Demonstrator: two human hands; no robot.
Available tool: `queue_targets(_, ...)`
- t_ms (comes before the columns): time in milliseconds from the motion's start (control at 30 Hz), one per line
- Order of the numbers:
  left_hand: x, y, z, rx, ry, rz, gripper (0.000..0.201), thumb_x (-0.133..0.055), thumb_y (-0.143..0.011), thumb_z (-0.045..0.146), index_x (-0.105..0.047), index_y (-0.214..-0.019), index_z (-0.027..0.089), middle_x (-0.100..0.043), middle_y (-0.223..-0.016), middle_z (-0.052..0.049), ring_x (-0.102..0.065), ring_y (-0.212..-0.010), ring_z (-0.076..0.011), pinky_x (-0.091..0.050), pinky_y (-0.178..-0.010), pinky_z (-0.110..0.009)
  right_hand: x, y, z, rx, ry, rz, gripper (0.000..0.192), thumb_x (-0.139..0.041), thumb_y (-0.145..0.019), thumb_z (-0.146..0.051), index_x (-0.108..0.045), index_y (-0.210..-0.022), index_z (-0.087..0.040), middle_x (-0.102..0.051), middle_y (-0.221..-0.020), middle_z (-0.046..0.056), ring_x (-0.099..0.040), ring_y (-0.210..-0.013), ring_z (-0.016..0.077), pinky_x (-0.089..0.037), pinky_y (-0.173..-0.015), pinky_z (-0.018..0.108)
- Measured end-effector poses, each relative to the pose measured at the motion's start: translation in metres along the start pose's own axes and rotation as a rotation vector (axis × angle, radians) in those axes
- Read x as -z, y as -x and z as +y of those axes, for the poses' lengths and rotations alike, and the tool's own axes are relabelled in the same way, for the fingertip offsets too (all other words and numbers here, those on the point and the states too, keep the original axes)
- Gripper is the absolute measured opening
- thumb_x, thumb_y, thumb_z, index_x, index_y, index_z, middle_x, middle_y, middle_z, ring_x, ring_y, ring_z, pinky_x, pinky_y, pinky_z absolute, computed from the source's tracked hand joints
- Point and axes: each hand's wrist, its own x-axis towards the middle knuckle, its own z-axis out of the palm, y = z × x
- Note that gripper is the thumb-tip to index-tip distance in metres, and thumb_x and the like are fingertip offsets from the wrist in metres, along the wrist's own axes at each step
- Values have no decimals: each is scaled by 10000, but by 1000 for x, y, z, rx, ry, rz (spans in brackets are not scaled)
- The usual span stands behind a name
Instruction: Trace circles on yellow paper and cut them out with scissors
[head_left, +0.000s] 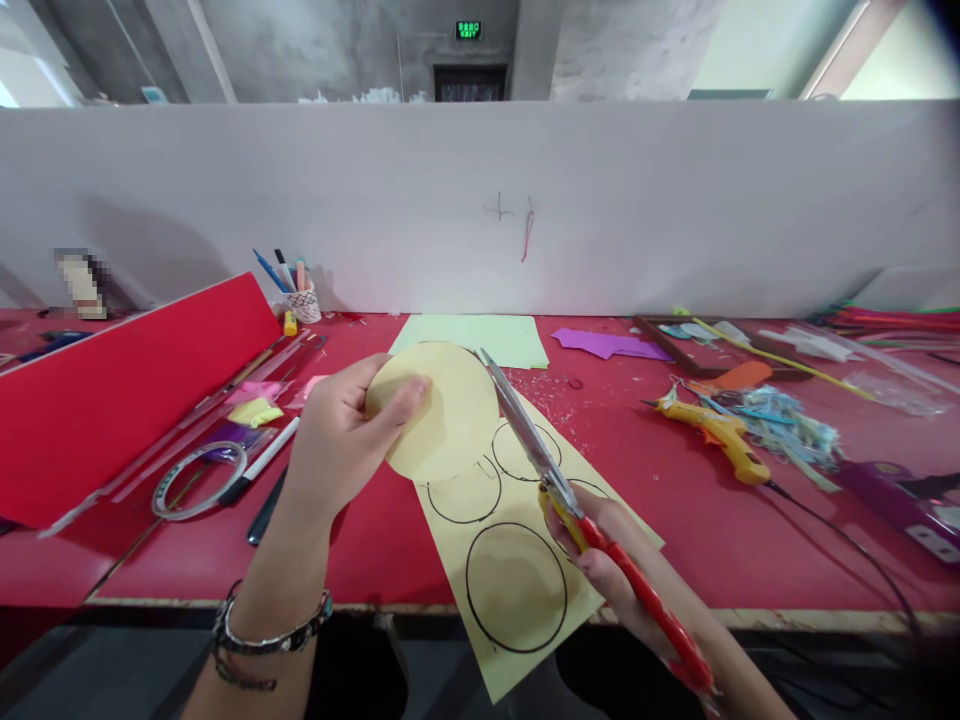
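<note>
Between thumb and fingers, my left hand pinches a pale yellow paper circle, held up above the table. My right hand is wrapped round the red and yellow handles of a pair of scissors. The blades point up and away, looking nearly closed, with the tips by the right edge of the circle. Below both hands lies a pale yellow sheet with several circles drawn in black outline. Its near corner hangs past the table's front edge, and the paper circle covers part of its far end.
A yellow glue gun with a cable lies right, near tangled blue yarn and a purple power strip. Left are a red board, tape roll, marker and pen cup. Green paper lies behind.
</note>
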Motion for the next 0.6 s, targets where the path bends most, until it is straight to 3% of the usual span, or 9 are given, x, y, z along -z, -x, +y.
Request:
queue_targets(367, 0, 1, 3, -51, -6, 5, 215, -570, -756, 397, -577, -642, 214, -496, -502, 50, -427, -446, -94, -315, -368, -197, 0, 0, -1, -8, 8, -27, 537, -298, -772, -732, -361, -705, -203, -351, -623, -13, -314, -546, 133, -245, -458, 254)
queue_targets(600, 2, 3, -2, -60, -47, -10, 175, -579, -762, 384, -607, -693, 225, -539, -547, 58, -459, -476, -90, -328, -384, -191, -1, 1, 0, -9, -27, 13, 543, -332, -766, -730, -418, -716, -195, -387, -615, -3, -342, -541, 134, -301, -456, 250)
